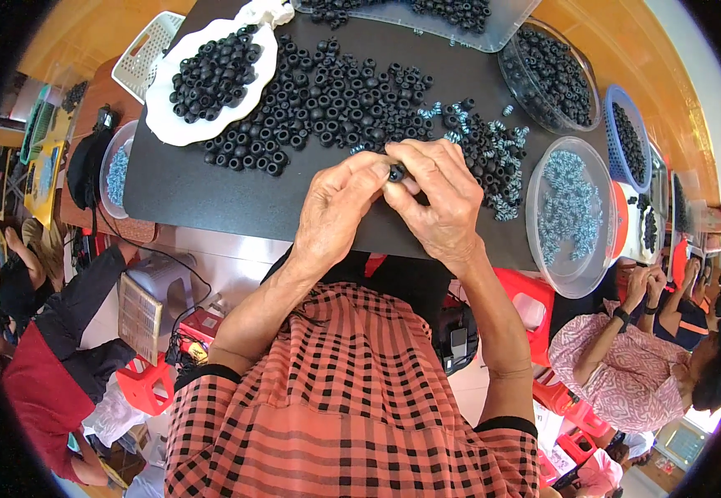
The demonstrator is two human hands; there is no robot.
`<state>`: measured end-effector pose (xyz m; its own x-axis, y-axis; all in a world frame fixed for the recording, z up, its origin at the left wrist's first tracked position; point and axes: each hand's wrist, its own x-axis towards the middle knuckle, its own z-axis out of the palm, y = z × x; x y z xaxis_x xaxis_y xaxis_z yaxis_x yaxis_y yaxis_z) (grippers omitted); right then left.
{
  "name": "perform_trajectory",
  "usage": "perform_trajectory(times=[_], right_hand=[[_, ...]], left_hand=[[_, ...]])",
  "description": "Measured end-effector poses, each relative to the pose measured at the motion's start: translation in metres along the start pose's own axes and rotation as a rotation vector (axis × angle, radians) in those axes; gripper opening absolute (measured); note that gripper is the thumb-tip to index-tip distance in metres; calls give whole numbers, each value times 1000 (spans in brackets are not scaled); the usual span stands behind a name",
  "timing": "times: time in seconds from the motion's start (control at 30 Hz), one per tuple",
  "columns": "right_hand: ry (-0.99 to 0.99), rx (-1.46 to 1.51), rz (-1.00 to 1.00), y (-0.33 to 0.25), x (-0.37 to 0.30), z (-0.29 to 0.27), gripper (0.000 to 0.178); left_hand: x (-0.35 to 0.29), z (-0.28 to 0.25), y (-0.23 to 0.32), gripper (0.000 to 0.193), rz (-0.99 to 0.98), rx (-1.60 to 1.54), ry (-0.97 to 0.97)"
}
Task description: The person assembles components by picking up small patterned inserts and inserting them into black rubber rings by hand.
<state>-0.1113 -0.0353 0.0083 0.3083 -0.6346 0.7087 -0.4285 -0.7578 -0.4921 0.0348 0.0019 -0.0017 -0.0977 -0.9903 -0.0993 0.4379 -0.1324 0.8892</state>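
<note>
Over the front part of the dark table (219,195), both hands meet at a small black round part (396,173) with a hole in it. My left hand (336,203) pinches it between thumb and fingers. From the other side, the fingers of my right hand (439,195) are closed on the same part and hide much of it. Beyond the hands spreads a pile of similar black hollow parts (336,95). To the right, more of them lie mixed with small pale-blue coiled pieces (506,166) that look like springs.
A scalloped white dish (161,116) holds black parts at the left. On the right stand a clear round tub (572,286) of blue coiled pieces, a clear bowl (535,116) and a blue basket (613,162) of black parts. Another person (626,365) works nearby at the right.
</note>
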Motion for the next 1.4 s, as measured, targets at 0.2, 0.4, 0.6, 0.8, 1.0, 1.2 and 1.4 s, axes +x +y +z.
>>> perform_trajectory(times=[0.2,0.4,0.6,0.8,1.0,1.2,1.4], right_hand=[[78,-18,1,-2,-1,-8,27],[79,-5,-8,0,-7,-3,19],[12,-117,-39,4,12,-29,16],[118,-507,294,88,67,-121,19],[115,-481,172,107,95,-100,21],[-62,-229,169,119,107,-28,16],[-275,-110,226,113,129,26,18]], left_hand=[[3,11,-2,26,129,-97,-16],[-1,6,-1,26,159,-30,12],[1,2,-5,28,158,168,-54],[-1,6,4,28,170,291,-104],[-3,5,9,26,141,373,-140],[-4,3,11,25,71,355,-162],[-3,2,16,23,14,315,-233]])
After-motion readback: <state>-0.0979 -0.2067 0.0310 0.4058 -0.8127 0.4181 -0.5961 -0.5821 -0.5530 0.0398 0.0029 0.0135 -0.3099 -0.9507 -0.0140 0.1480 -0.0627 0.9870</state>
